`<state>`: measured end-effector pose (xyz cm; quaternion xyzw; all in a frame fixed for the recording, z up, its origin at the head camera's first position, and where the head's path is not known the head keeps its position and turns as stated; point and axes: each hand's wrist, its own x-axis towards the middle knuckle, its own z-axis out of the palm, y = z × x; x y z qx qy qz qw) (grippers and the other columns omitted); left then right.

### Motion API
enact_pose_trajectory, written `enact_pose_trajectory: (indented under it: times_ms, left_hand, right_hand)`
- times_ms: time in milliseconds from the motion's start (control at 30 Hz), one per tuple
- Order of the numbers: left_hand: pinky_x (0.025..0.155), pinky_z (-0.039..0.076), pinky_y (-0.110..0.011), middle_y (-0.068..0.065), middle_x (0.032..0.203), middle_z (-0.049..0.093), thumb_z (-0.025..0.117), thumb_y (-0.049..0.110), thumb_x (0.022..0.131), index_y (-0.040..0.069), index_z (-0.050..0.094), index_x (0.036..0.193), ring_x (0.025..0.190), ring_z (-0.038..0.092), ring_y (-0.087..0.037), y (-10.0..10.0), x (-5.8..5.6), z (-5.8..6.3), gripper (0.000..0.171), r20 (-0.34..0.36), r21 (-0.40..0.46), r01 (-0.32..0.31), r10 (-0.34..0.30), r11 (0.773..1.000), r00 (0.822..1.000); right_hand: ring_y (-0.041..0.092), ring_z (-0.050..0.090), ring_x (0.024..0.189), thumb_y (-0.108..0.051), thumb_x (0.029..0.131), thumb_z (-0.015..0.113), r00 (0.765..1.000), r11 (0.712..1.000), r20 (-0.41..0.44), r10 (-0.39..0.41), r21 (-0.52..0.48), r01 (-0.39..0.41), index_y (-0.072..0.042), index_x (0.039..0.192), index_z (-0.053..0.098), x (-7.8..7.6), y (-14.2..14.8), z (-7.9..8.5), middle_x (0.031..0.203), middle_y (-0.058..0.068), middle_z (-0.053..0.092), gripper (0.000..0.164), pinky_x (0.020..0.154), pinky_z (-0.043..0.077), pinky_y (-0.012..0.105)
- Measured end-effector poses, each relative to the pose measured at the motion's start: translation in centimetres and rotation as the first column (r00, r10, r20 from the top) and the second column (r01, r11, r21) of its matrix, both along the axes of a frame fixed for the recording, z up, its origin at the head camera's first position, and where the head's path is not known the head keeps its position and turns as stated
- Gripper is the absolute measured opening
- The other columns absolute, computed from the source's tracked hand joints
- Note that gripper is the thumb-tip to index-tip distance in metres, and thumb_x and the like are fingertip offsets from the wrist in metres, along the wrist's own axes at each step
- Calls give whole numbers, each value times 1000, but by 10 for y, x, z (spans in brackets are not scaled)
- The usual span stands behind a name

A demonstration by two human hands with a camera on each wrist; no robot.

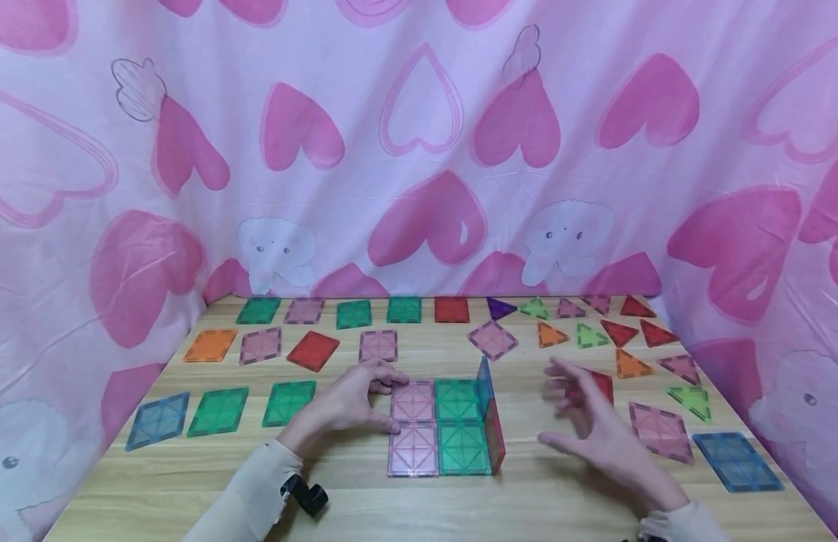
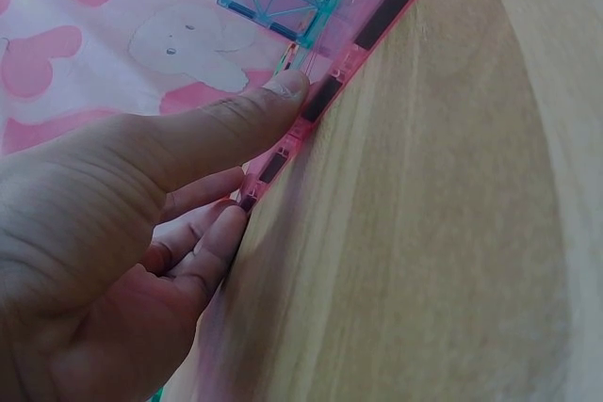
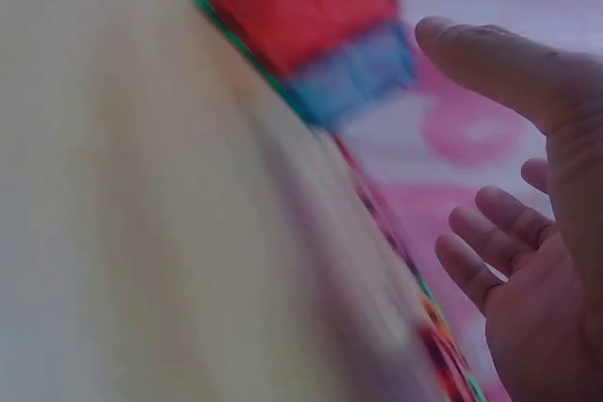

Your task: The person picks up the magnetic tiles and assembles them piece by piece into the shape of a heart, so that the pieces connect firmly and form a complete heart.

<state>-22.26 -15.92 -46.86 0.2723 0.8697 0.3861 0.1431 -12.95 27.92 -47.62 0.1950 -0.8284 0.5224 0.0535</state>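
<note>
Two pink square tiles (image 1: 412,450) and two green square tiles (image 1: 464,448) lie edge to edge as a flat square on the table. Along its right side stand an upright red tile (image 1: 496,438) in front and an upright blue tile (image 1: 485,390) behind. With thumb and fingertips, my left hand (image 1: 347,403) touches the left edge of the pink pair; the left wrist view shows the thumb against a pink tile's edge (image 2: 377,21). To the right of the upright tiles, my right hand (image 1: 595,433) hovers with spread fingers, holding nothing.
Loose square tiles lie in rows at the back and left, among them an orange tile (image 1: 210,346). Several small triangles, such as a purple triangle (image 1: 501,308), spread over the back right. A blue square (image 1: 738,461) lies front right. A heart-print curtain (image 1: 425,226) surrounds the table.
</note>
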Motion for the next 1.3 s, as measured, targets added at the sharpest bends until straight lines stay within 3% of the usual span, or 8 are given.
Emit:
enact_pose_trajectory:
  times_ms: [133,300,433,533,667,1100,1200,1300]
  left_hand:
    - [117,54,-47,-8,158,54,104,32,81,21,71,147,132,70,-25,0,0,0,75,-7,-4,-1,1,1000,1000]
    - [117,55,-46,-7,154,57,104,31,80,20,71,146,130,69,-24,-1,-2,-1,75,-18,-5,1,-2,1000,1000]
    - [115,56,-46,-6,150,59,105,30,79,20,72,145,129,69,-24,0,-3,-1,74,-16,1,4,-4,1000,1000]
    - [115,56,-45,-5,148,60,105,30,79,21,72,145,129,69,-24,0,-3,-1,74,-12,1,5,-5,1000,1000]
    - [115,56,-46,-6,150,59,105,31,79,21,72,145,129,70,-24,0,-3,-1,74,-12,-4,8,-8,1000,1000]
    - [118,54,-49,-12,166,49,104,31,80,23,71,146,131,70,-25,-1,0,-1,74,9,-1,-4,4,1000,1000]
    - [117,54,-48,-10,164,51,104,31,80,23,71,146,131,70,-24,-1,0,-2,74,10,-1,0,0,1000,1000]
    - [117,54,-48,-9,162,52,104,32,80,24,71,146,131,69,-24,-1,0,-2,74,12,0,0,0,1000,1000]
  right_hand:
    - [34,55,139,-15,92,94,983,977,-12,-181,115,182,-26,176,25,-7,28,7,168,20,46,109,101,51,12]
    - [46,48,148,-25,92,96,956,926,-35,-290,242,289,-14,175,27,-15,52,5,169,24,46,109,100,37,0]
    - [53,45,151,-34,92,95,950,889,8,-312,354,289,-6,175,26,-20,61,1,170,29,44,112,123,47,40]
    - [57,40,153,-38,93,93,950,863,42,-310,432,262,-2,174,25,-22,61,-2,169,32,42,112,117,38,77]
    - [57,38,151,-39,95,91,947,818,30,-319,513,259,0,172,30,-21,60,-5,165,31,45,107,115,37,81]
    - [48,52,133,-32,87,99,951,815,-12,-307,512,270,-6,165,46,-16,55,1,147,26,53,98,106,48,75]
    - [43,55,125,-26,84,101,952,829,-60,-301,478,292,-8,161,53,-14,50,1,142,23,49,93,99,53,61]
    - [36,58,121,-18,83,101,948,852,-135,-289,415,319,-12,154,61,-13,44,-1,139,18,53,82,98,49,33]
